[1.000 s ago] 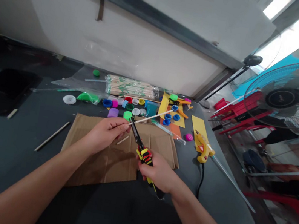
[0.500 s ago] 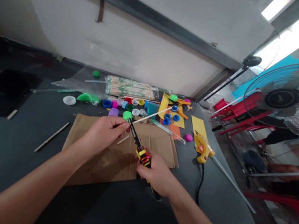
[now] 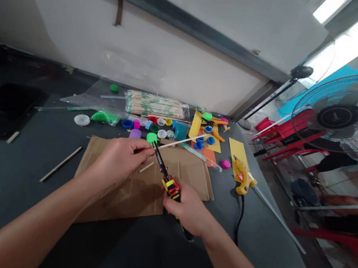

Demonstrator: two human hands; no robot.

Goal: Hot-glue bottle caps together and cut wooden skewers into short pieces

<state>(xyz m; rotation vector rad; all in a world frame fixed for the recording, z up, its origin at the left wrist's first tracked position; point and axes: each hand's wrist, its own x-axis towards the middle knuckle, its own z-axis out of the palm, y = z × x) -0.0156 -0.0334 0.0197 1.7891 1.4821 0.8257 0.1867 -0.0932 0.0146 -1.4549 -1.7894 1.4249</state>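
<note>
My left hand [image 3: 125, 155] is closed in a pinch on the near end of a thin wooden stick [image 3: 181, 141], which slants up to the right over the cardboard. My right hand [image 3: 185, 206] is wrapped round the handles of yellow, black and red pliers [image 3: 172, 187]. The pliers' jaws meet the stick right beside my left fingertips; whether they are fully closed on it I cannot tell. Below both hands lies a flat brown cardboard sheet [image 3: 119, 206], with a short cut stick piece [image 3: 146, 167] on it.
Several coloured bottle caps [image 3: 154, 128] and a bag of wooden sticks [image 3: 158, 106] lie behind the cardboard. To the right are a yellow glue gun [image 3: 243, 177] with its cord and a fan [image 3: 338, 117]. Another stick [image 3: 61, 164] and a dark phone-like slab [image 3: 1, 109] are at left.
The stick's far end has dipped slightly lower, near the blue caps. Both hands and the pliers stay almost in the same place.
</note>
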